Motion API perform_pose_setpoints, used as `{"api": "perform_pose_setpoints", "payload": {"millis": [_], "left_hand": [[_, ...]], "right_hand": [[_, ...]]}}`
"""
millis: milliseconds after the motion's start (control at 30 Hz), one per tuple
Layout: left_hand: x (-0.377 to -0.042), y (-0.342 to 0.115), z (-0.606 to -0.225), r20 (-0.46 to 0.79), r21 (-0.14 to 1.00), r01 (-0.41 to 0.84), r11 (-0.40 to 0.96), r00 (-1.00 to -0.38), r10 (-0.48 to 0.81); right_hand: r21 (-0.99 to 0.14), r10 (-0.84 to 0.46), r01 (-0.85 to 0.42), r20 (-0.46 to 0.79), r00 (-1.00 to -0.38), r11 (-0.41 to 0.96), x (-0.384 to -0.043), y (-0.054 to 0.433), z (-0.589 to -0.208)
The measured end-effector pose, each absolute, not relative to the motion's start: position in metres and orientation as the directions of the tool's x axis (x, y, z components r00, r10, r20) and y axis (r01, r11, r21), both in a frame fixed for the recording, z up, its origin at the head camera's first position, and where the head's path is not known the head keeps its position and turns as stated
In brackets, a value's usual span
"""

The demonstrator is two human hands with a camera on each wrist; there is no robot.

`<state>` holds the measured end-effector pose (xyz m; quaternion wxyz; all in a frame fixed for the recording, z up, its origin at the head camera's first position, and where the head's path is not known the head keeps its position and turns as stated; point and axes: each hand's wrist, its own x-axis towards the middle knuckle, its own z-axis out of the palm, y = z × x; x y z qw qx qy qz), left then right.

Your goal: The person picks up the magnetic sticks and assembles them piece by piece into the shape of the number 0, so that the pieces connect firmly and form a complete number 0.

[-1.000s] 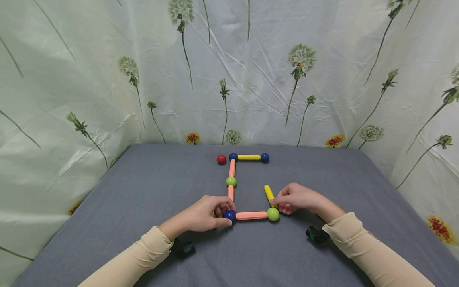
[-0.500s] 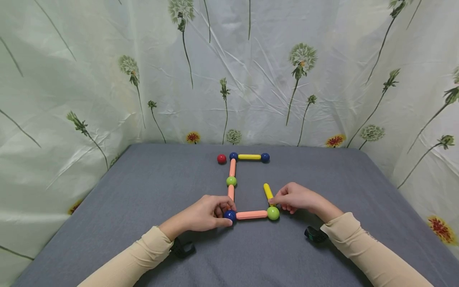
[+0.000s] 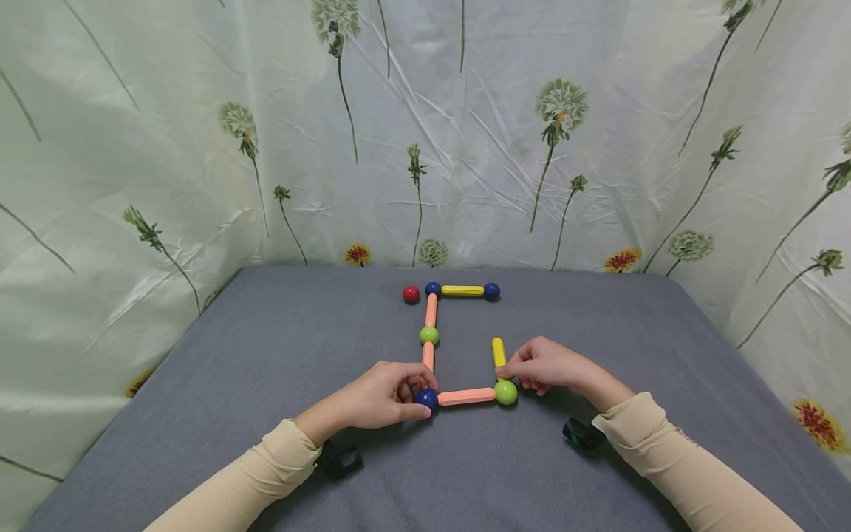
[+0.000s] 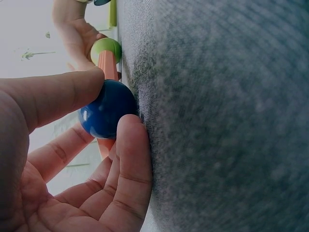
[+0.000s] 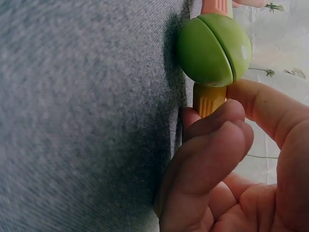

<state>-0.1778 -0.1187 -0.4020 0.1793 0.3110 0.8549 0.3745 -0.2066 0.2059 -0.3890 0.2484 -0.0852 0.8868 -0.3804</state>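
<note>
With thumb and fingers, my left hand (image 3: 382, 397) holds the near blue ball (image 4: 108, 111). A salmon stick (image 3: 467, 397) runs right from that ball to a light green ball (image 3: 506, 393). My right hand (image 3: 553, 363) pinches a yellow stick (image 3: 498, 353) close to this green ball; the stick's near end meets the ball in the right wrist view, and its far end points away from me. Another salmon stick (image 3: 428, 356) leads away from the blue ball to a second green ball (image 3: 428, 335), its near end hidden behind my left fingers.
Beyond the second green ball, a salmon stick (image 3: 431, 310) reaches a far blue ball (image 3: 433, 289). From there a yellow stick (image 3: 462, 291) extends right to another blue ball (image 3: 491, 291). A loose red ball (image 3: 411, 294) lies just left. Grey cloth (image 3: 299, 318) covers the table, with a flowered curtain (image 3: 465, 148) behind.
The yellow stick in my right hand has turned from leaning left to nearly straight away from me. The green ball at its end has shifted slightly away. My left hand stays put.
</note>
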Motion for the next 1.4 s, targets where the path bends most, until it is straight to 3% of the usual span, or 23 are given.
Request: {"api": "perform_pose_setpoints", "payload": {"millis": [900,1400], "left_hand": [[-0.182,-0.118,-0.397,-0.104,0.695,0.429,0.577,-0.734,0.672],[-0.197,-0.121,-0.392,-0.022,0.658,0.468,0.590,-0.771,0.637]], "right_hand": [[-0.723,-0.392,-0.021,-0.350,-0.851,0.691,-0.195,0.211,-0.388],[-0.702,-0.366,-0.016,-0.352,-0.861,0.712,-0.198,0.209,-0.390]]}}
